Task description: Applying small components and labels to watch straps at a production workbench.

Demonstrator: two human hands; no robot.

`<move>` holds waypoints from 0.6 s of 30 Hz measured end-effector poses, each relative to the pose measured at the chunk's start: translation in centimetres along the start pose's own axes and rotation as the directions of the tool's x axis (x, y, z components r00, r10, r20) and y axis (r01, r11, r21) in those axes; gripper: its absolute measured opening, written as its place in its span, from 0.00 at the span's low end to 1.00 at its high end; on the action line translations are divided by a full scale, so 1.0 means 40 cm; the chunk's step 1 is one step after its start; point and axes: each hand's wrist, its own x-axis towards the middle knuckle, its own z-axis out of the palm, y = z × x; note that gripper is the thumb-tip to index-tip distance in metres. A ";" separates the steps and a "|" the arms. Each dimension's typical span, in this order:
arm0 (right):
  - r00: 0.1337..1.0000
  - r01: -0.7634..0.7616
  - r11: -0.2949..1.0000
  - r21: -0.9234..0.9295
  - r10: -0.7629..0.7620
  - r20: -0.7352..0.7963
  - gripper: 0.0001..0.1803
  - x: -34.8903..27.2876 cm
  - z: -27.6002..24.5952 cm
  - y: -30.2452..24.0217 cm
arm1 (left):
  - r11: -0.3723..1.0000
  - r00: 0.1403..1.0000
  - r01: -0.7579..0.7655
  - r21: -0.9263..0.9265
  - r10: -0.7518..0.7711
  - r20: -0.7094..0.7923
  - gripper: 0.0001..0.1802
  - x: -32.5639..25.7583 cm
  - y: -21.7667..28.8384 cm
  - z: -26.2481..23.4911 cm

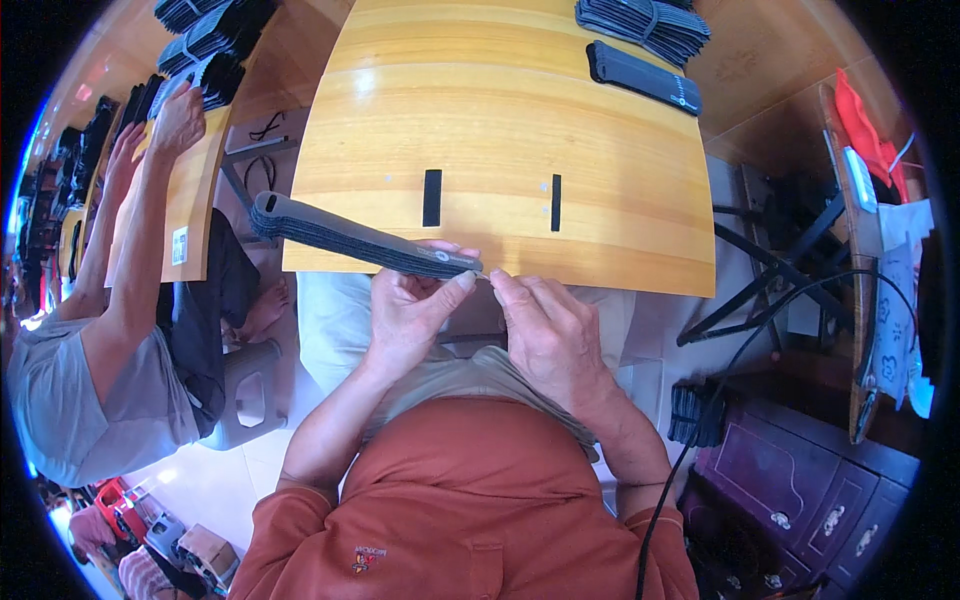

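My left hand (420,300) grips the near end of a long bundle of dark grey fabric strips (345,233), its thumb pressed along the edge. The bundle slants up to the left over the table's near edge, and its far end bends round in a loop. Right beside that near end, my right hand (550,330) is closed in a pinch. A thin pale bit shows between the two hands, too small to name. Beyond them, a wider black strip (432,198) and a narrower black strip (556,203) lie apart on the wooden table (490,120).
At the table's far right lie a dark bundle (645,77) and a banded stack of strips (650,25). To the left, another person (130,330) handles similar bundles at a second table (190,200). A black cable (690,440) runs down on my right, near a dark purple cabinet (790,470).
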 end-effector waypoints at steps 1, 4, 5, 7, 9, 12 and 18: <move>0.999 0.033 0.998 -0.045 -0.035 -0.032 0.18 -0.003 0.011 0.007 | 0.999 0.999 -0.011 0.032 0.012 -0.036 0.18 -0.001 0.002 0.005; 0.998 0.034 0.998 -0.053 -0.037 -0.054 0.18 0.003 0.013 -0.001 | 0.995 0.996 -0.066 0.080 0.071 -0.056 0.18 -0.003 -0.010 0.001; 0.999 0.002 1.000 -0.016 -0.003 -0.044 0.15 0.004 0.010 -0.004 | 0.995 0.996 -0.066 0.080 0.070 -0.056 0.18 -0.005 -0.010 0.001; 0.999 -0.033 0.999 0.042 0.034 -0.022 0.15 0.005 0.012 -0.001 | 0.994 0.994 -0.069 0.082 0.075 -0.079 0.19 -0.008 -0.010 0.003; 0.998 -0.070 0.993 0.100 0.070 0.001 0.15 0.006 0.014 0.005 | 0.989 0.993 -0.092 0.117 0.100 -0.067 0.19 -0.008 -0.010 0.002; 0.999 -0.033 0.995 0.094 0.034 -0.009 0.15 0.007 0.011 0.003 | 0.978 0.990 -0.114 0.177 0.126 -0.061 0.17 -0.010 -0.001 0.006; 0.999 0.005 0.969 -0.246 0.007 0.048 0.16 0.011 0.016 -0.028 | 0.970 0.989 -0.084 0.228 0.109 -0.098 0.14 -0.008 0.003 0.017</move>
